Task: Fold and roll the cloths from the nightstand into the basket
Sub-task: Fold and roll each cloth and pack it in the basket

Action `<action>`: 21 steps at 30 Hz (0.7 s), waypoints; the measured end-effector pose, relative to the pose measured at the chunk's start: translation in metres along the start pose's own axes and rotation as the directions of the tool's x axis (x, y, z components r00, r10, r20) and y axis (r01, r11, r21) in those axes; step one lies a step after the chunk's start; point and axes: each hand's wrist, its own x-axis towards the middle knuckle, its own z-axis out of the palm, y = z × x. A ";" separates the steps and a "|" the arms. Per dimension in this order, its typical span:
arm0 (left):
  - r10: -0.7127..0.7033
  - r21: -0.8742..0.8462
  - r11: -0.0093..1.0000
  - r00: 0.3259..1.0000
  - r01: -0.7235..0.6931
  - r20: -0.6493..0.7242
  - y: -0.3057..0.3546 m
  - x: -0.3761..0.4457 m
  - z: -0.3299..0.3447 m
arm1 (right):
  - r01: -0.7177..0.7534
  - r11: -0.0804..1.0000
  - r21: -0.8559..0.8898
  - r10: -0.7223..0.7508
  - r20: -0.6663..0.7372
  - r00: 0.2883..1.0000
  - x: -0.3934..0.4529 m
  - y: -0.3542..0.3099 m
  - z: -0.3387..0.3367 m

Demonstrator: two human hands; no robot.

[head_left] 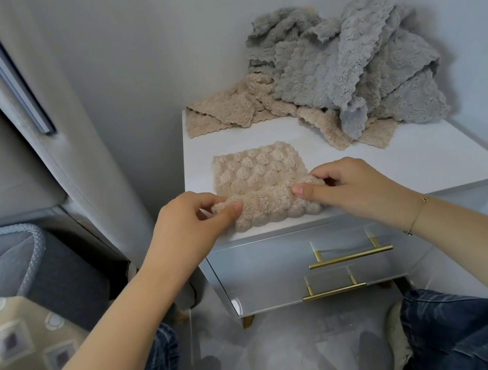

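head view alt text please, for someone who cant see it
Both hands, left hand and right hand, pinch the near edge of a folded beige cloth on a white nightstand, starting a roll. Loose grey and beige cloths pile behind.

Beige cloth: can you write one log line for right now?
step: rolling | beige cloth: near edge curled | left hand: pinching | right hand: pinching | basket: waiting

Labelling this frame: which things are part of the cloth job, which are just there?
Job:
beige cloth, pinched by left hand and right hand
cloth pile
nightstand
basket

Just there:
drawer handles
patterned fabric
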 end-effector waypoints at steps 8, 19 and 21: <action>0.328 0.228 0.933 0.920 -0.279 -0.215 0.002 0.000 0.012 | 0.004 0.991 -0.137 -0.031 -0.197 0.980 0.008 0.004 0.009; 0.505 0.474 0.738 0.859 -0.480 0.083 -0.008 -0.009 0.014 | 0.479 0.721 -0.501 -0.533 0.041 0.845 0.001 0.015 0.011; 0.487 0.444 0.748 0.863 -0.493 0.137 -0.014 -0.012 0.015 | 0.438 0.778 -0.451 -0.448 0.090 0.889 -0.004 0.018 0.007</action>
